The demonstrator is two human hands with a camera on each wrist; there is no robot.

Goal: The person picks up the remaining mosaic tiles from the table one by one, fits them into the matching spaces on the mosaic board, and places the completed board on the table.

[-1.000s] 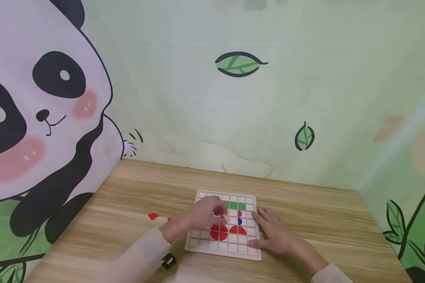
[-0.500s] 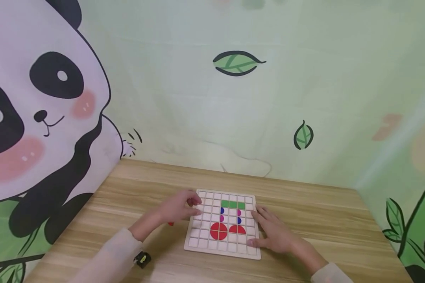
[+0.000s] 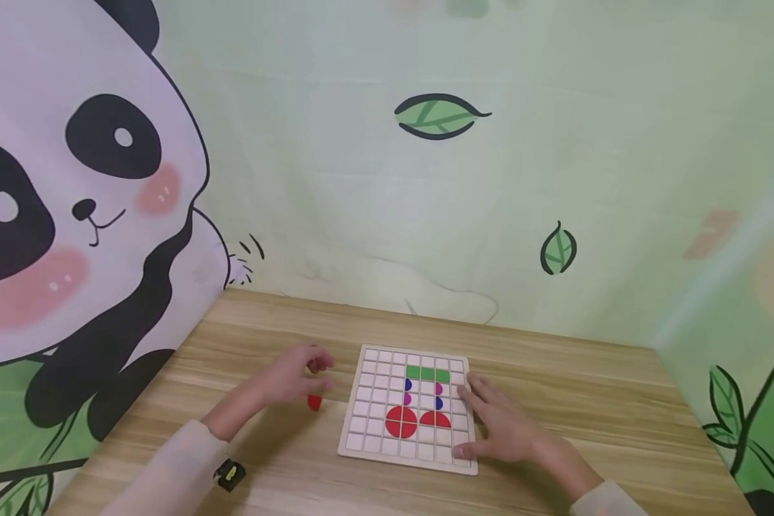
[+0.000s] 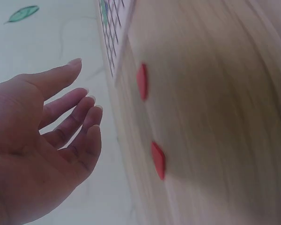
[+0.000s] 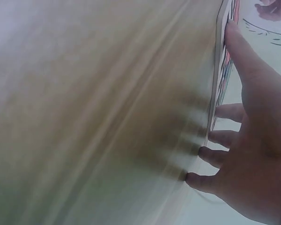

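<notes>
A white square board [image 3: 362, 408] with a grid of cells lies on the table. It bears a row of green squares [image 3: 428, 374], small blue and magenta half-round pieces, a red circle [image 3: 395, 416] made of quarters, and a red half circle [image 3: 434, 420]. My left hand [image 3: 290, 376] hovers left of the board, fingers loosely bent and holding nothing. Below it lies a red quarter-circle piece [image 3: 314, 403]; the left wrist view shows a second red piece [image 4: 158, 161], which the hand hides from the head view. My right hand [image 3: 506, 426] rests along the board's right edge, thumb on top.
The wooden table [image 3: 555, 401] carries the board and the loose pieces. A printed wall cloth [image 3: 335, 179] with a panda and leaves rises behind the table and at both sides. A small black device [image 3: 229, 474] sits at my left wrist.
My left hand has moved left, off the board to above the loose red pieces. A blue and a magenta half-round piece are uncovered on the board. My right hand has stayed put.
</notes>
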